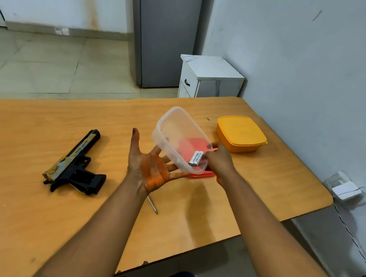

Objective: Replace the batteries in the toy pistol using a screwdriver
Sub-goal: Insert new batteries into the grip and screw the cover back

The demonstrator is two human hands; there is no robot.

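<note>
Nearest us, the screwdriver (152, 205) pokes its metal tip out from under the left wrist, lying idle on the table (36, 213). Left hand (150, 166) is spread flat, palm up, holding nothing, waiting just beside the clear tub (178, 138). Right hand (217, 161) grips that tub by its rim and tips it over the palm, with the batteries (196, 158) sitting at the low corner. Looks like fetching the fresh cells; next they need to slide out into that palm without rolling away. A red lid (201, 175) lies under the tub. Left of the tub, well apart, rests the toy pistol (76, 164). Beyond the tub: a yellow lidded box (240, 134), then a white cabinet (208, 78), tiled floor and pale walls.
</note>
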